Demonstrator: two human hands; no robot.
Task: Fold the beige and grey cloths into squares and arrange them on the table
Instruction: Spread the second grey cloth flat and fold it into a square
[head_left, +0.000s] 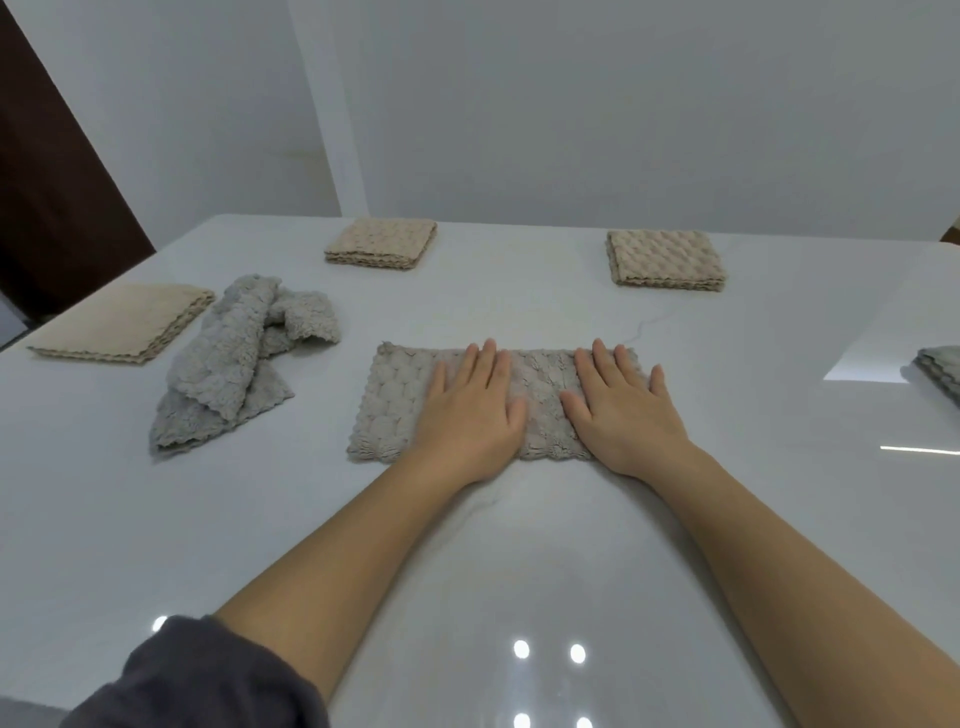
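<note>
table (519, 545): bare surface nearer than and right of the hands | grey strip (387, 410): flat under both hands, near edge at the wrists | crumpled grey cloth (228, 358): left, apart | left beige square (124, 322), far beige square (382, 241), far-right beige square (665, 257): beyond the hands | left hand (470, 410), right hand (621, 410): fingers straight, pressing the strip

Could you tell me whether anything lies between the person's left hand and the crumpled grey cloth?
Nothing visible does. The left hand lies flat on the half-folded cloth, and only bare table separates that cloth from the crumpled cloth on its left.
</note>
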